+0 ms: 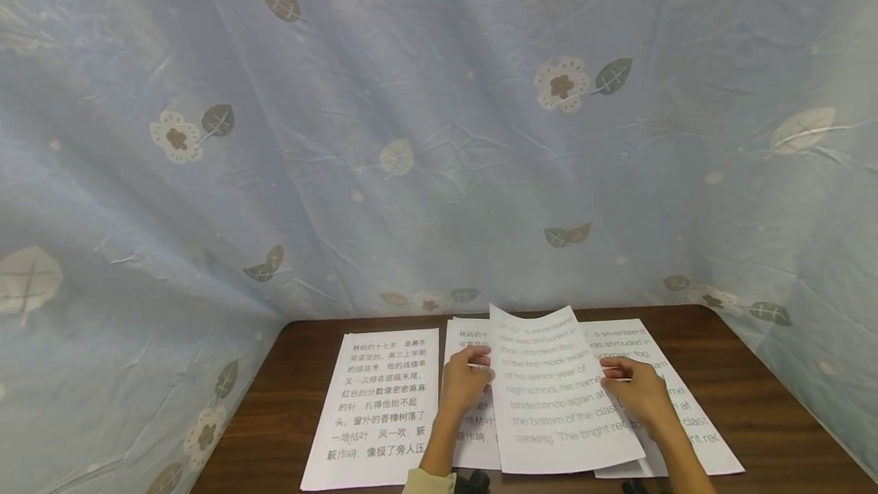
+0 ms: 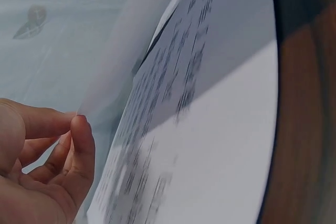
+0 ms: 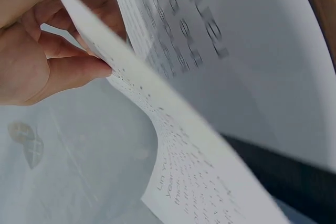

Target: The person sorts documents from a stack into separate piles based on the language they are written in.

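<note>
A sheet of paper (image 1: 549, 395) printed in English is held up between both hands, its top edge bowed. My left hand (image 1: 466, 381) pinches its left edge; in the left wrist view, thumb and index finger of that hand (image 2: 52, 150) meet at the paper's edge. On the opposite edge, my right hand (image 1: 634, 387) pinches the sheet, and the right wrist view shows the thumb of this hand (image 3: 63, 51) against it. Below and to the right lies an English-printed stack (image 1: 700, 433), partly covered. Behind the raised sheet lies a Chinese-printed stack (image 1: 473, 437), also partly hidden.
Another Chinese-printed stack (image 1: 377, 410) lies at the left on the dark brown wooden table (image 1: 267, 402). A pale blue curtain (image 1: 439, 136) with leaf and flower prints hangs behind and around the table's sides.
</note>
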`<move>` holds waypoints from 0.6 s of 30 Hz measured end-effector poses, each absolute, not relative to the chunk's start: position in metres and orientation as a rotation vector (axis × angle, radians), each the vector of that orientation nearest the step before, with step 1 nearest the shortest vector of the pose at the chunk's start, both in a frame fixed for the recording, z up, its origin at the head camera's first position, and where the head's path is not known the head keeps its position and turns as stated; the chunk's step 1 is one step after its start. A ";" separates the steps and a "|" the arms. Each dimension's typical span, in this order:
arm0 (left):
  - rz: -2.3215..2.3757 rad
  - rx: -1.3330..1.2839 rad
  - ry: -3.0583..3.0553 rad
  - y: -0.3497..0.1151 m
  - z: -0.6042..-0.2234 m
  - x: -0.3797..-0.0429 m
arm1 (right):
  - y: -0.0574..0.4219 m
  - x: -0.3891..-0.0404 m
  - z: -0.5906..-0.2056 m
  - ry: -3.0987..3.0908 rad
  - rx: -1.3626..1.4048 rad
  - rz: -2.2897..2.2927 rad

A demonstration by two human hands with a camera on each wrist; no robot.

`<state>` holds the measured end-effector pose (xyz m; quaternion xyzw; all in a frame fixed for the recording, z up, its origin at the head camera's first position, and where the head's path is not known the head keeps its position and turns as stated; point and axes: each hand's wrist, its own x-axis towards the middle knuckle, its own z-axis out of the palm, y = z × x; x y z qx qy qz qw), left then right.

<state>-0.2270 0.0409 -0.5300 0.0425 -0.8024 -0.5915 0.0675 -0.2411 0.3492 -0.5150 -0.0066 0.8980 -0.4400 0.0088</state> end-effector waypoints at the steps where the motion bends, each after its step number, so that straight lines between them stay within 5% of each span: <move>1: -1.790 0.133 -2.412 0.046 -0.531 -0.228 | 0.353 -0.241 -0.515 2.812 -0.014 -1.368; 18: -1.921 0.138 -2.339 0.112 -0.538 -0.239 | 0.423 -0.245 -0.516 2.854 0.043 -1.295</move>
